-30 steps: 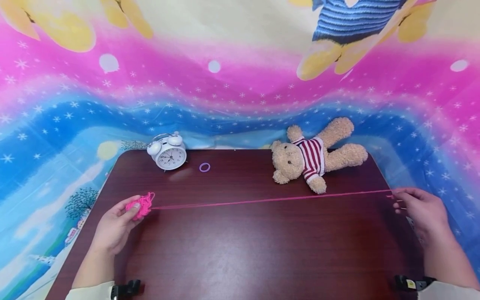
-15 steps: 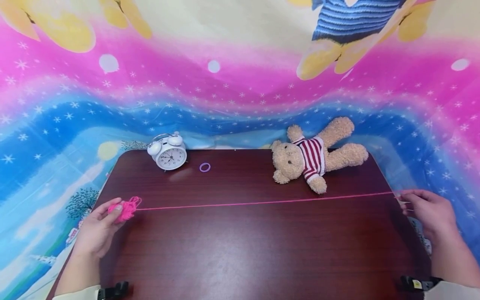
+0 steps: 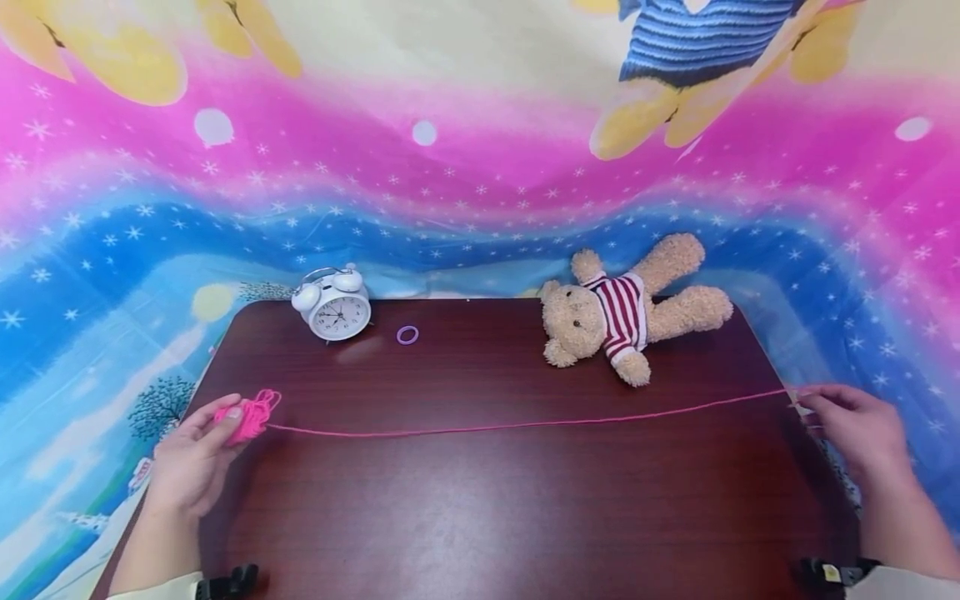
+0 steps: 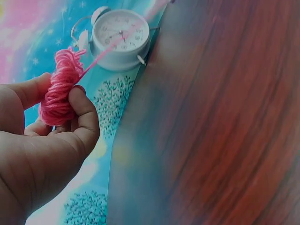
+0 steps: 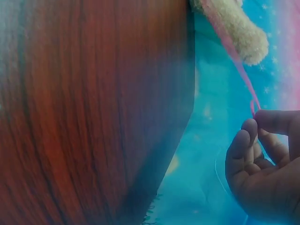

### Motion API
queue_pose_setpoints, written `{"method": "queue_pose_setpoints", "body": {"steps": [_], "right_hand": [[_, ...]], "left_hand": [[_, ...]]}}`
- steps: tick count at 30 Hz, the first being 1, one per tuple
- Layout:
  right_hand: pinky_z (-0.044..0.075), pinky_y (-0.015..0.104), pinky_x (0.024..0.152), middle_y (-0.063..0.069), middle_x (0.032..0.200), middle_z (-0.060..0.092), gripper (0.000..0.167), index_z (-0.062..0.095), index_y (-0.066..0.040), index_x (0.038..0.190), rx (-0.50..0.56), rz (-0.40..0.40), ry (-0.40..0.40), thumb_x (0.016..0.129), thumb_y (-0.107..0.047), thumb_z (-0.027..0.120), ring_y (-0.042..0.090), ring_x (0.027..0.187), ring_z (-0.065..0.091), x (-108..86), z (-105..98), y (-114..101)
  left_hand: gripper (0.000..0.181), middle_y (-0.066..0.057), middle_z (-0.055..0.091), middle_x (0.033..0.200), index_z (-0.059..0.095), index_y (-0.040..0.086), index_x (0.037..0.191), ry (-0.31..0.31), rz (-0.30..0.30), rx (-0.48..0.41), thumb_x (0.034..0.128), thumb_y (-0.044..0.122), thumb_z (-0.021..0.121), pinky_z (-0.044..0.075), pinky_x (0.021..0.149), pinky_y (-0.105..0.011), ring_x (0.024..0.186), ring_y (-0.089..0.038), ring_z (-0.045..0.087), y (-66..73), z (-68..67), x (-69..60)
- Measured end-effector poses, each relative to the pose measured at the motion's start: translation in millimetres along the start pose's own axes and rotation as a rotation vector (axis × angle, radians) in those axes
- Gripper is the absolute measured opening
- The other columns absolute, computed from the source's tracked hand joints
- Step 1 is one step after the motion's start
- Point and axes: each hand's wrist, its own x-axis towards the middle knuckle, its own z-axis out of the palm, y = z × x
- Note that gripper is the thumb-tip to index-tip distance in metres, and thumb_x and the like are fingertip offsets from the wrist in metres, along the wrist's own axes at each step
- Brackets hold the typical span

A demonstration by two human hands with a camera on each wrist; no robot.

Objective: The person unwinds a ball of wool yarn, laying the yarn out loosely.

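- A bright pink bundle of wound yarn [image 3: 243, 421] is at the left side, raised over the table's left edge area, pinched between the thumb and fingers of the person's left hand [image 3: 187, 467].
- A single pink strand [image 3: 487, 428] runs from the bundle across to the right, dipping in a shallow sag.
- The person's right hand [image 3: 862, 429] pinches the strand's far end between thumb and fingertip, near the right edge; a small loop shows there.
- Beneath the strand is a dark reddish-brown wood-grain table [image 3: 480, 517].
- Near its far left corner stands a white twin-bell alarm clock [image 3: 339, 315]; black numerals ring its white dial, and any finer print is too small to read.
- Just right of it lies a purple ring [image 3: 399, 337].
- A tan plush bear [image 3: 626, 312] in a red-and-white striped shirt lies far right, head leftward, a leg past the edge.
- A black wrist device [image 3: 855, 572] on the right arm bears a small yellow label [image 3: 831, 572], its writing illegible.
- Behind hangs a pink-and-blue cloth printed with snowflakes [image 3: 480, 208].
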Motion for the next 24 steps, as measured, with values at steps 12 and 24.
{"method": "queue_pose_setpoints", "body": {"steps": [12, 24], "right_hand": [[0.059, 0.026, 0.061, -0.013, 0.079, 0.072, 0.028, 0.074, -0.011, 0.109, -0.115, -0.103, -0.033, 0.102, -0.036, 0.068, 0.009, 0.069, 0.069, -8.6, 28, -9], [0.060, 0.029, 0.064, 0.001, 0.085, 0.074, 0.044, 0.065, 0.007, 0.124, -0.141, -0.191, -0.090, 0.104, -0.032, 0.065, 0.015, 0.072, 0.070, -11.9, 58, -16]], "left_hand": [[0.026, 0.002, 0.071, 0.114, 0.065, 0.017, 0.128, -0.071, 0.026, 0.035, 0.1055, 0.006, 0.058, 0.059, 0.085, -0.023, 0.094, -0.010, 0.072, -1.7, 31.2, 0.0], [0.026, 0.002, 0.070, 0.112, 0.064, 0.017, 0.129, -0.076, 0.020, 0.075, 0.1050, 0.007, 0.060, 0.058, 0.084, -0.022, 0.094, -0.009, 0.071, -8.0, 50.2, 0.5]]}}
